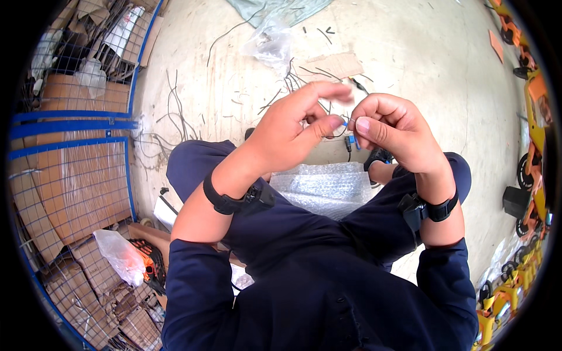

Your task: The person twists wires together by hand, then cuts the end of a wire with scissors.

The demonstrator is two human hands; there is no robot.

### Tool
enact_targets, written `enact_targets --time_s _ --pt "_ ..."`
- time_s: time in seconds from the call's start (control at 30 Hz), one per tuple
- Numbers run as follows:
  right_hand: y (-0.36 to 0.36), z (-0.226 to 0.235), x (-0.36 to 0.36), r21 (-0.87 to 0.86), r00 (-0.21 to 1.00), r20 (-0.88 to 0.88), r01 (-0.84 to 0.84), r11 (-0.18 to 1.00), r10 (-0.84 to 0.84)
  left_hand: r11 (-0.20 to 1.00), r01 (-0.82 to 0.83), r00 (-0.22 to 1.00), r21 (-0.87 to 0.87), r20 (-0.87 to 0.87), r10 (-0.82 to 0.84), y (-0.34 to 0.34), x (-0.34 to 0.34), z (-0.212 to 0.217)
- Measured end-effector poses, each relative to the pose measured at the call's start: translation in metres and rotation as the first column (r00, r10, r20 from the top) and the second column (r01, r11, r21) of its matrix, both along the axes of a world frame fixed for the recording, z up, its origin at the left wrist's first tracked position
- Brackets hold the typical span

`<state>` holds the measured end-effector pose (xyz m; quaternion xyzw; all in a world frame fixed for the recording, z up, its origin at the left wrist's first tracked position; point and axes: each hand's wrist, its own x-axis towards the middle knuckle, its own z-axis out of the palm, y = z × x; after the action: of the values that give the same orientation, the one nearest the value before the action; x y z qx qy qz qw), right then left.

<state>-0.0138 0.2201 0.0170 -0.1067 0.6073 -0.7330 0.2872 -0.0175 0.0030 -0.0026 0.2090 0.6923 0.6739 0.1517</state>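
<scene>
My right hand [395, 126] is closed in a pinch, thumb against forefinger, on a thin wire with a small blue piece [345, 124] at its end. Just left of it is my left hand [295, 126], thumb and forefinger spread apart; the forefinger is slightly blurred and the other fingers curl partly out of sight. Its thumb tip comes close to the blue piece, and I cannot tell whether they touch. Below the hands, a blue connector [351, 140] on a black cable [349, 155] shows. Bubble wrap [316, 187] lies between my legs.
Cut black wires [175, 102] and a cardboard piece [333, 65] are scattered over the floor. Beyond lie a clear plastic bag [270, 47] and a greenish cloth [275, 9]. A blue mesh cage [73, 120] holding cardboard stands left; yellow and orange wheeled equipment [527, 169] lines the right.
</scene>
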Motion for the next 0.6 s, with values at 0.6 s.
enact_targets --time_s 0.6 --pt "-0.014 -0.001 0.006 0.315 0.843 -0.533 0.122 0.941 0.069 0.937 0.046 0.941 -0.346 -0.3 -0.157 -0.022 -0.01 0.004"
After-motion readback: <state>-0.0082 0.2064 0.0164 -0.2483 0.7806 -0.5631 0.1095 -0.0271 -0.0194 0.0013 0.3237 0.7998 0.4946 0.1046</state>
